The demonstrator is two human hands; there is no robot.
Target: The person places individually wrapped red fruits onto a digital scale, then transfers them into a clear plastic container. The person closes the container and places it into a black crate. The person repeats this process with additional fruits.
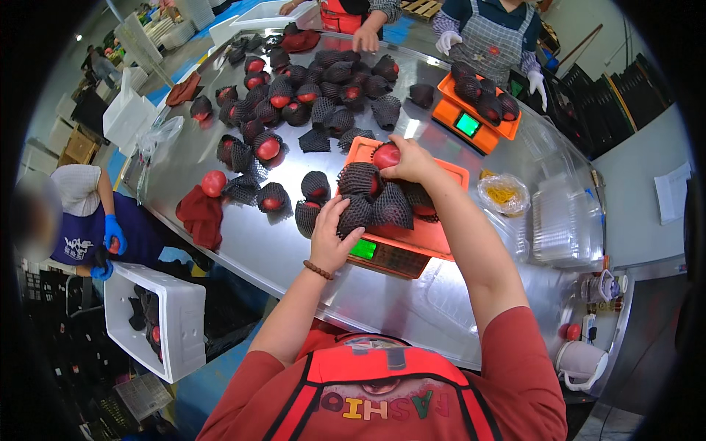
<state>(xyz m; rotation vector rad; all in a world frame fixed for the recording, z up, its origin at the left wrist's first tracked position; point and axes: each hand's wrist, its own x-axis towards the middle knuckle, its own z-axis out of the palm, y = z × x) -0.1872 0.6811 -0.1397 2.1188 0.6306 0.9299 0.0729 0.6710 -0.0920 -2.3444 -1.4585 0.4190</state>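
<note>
An orange digital scale (pixel 455 231) with a tray stands before me, bearing several round red fruits in black foam nets. My right hand (pixel 411 160) grips a red fruit (pixel 386 156) in its net at the tray's far side. At the tray's near left, my left hand (pixel 331 231) rests with spread fingers against a netted fruit (pixel 354 215); whether it grips the fruit I cannot tell. More netted fruits (pixel 315 186) stand just left of the tray. The scale's green display (pixel 364 249) is lit.
Many netted fruits (pixel 325 93) cover the steel table (pixel 265 264). Beyond are a second loaded orange scale (pixel 480 138) and two co-workers. Clear plastic containers (pixel 565 220) and a bag of rubber bands (pixel 503 193) lie right. Left are a red cloth (pixel 199 218), a foam box (pixel 187 325) and another co-worker.
</note>
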